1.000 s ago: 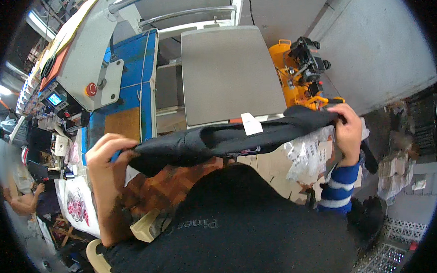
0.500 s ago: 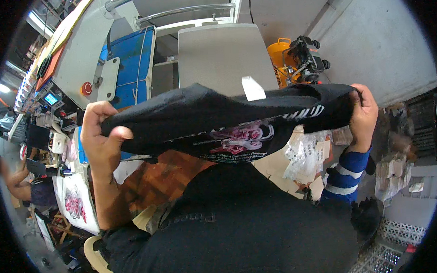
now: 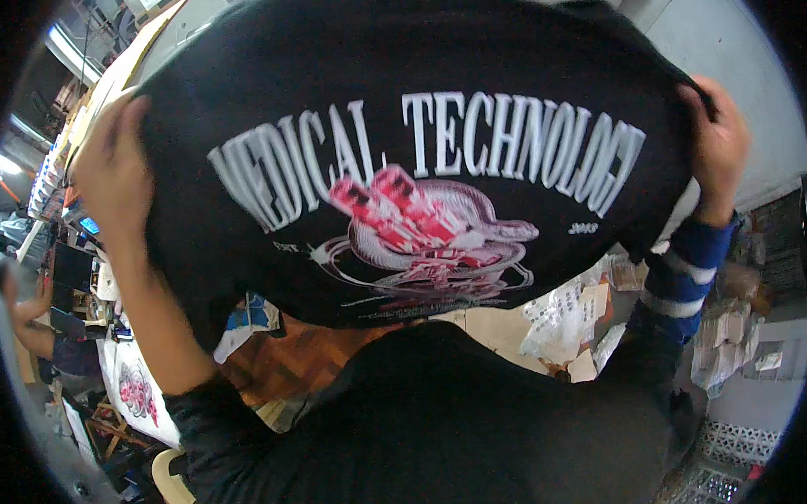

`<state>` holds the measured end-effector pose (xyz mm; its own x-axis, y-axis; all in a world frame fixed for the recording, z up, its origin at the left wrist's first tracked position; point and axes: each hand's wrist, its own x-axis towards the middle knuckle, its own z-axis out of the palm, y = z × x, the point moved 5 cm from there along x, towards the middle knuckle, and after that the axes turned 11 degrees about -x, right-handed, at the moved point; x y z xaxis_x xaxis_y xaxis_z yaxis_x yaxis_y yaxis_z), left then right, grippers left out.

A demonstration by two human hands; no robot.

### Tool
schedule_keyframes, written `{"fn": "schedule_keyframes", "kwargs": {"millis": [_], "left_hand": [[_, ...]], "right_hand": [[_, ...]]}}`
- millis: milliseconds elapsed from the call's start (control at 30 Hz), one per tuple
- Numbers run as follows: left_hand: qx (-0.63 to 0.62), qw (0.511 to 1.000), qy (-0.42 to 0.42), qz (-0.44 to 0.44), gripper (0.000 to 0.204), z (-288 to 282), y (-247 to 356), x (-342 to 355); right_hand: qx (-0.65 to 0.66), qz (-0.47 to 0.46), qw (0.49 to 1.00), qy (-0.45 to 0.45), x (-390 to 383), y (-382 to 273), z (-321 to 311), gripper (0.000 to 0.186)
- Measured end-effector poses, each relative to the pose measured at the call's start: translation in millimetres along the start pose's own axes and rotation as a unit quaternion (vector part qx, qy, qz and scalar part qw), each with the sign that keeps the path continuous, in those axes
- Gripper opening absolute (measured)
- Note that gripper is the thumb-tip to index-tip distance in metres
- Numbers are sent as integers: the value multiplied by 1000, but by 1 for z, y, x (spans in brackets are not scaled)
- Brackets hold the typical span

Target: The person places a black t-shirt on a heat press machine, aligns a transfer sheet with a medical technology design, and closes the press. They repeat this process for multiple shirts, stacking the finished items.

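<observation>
A black T-shirt (image 3: 416, 100) with white arched lettering and a pink-and-white snake print fills the upper middle of the head view, spread wide and held up in front of me. My left hand (image 3: 107, 173) grips its left edge. My right hand (image 3: 718, 143) grips its right edge; a blue-and-white striped cuff shows at that wrist. The shirt hides the flat grey platen and the machine behind it.
Below the shirt lie a wooden-patterned surface (image 3: 287, 363) and crumpled clear plastic bags with paper (image 3: 570, 322). At far left a person (image 3: 32, 318) stands by a white printed garment (image 3: 137, 395). Boxes (image 3: 722, 347) sit at right on the floor.
The shirt went from a folded bundle held low to being lifted and spread open toward the camera, print now facing me. Both hands moved up and apart.
</observation>
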<state>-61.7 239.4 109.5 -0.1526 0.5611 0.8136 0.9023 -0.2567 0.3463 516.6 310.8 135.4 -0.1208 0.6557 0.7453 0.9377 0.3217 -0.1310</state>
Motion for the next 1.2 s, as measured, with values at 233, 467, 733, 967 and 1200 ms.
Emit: {"fn": "schedule_keyframes", "kwargs": {"millis": [233,467,733,967,1200], "left_hand": [[-44,964,-254,-62,18,234,-98,44],[268,791,-549,-27,23,419,-186,-37],[-180,861,-104,-463,17,429,-186,-83],[-30,980,-60,-187,23,402,-167,-108],[-47,956,-280,71,36,456,-15,-149]], "right_hand": [[43,-49,980,-189,75,54,283,25],[73,317,864,-385,-18,101,479,20],[240,452,833,-212,-68,156,537,19],[53,254,947,-187,-50,22,471,29],[-25,-45,978,-204,-102,-96,471,44]]}}
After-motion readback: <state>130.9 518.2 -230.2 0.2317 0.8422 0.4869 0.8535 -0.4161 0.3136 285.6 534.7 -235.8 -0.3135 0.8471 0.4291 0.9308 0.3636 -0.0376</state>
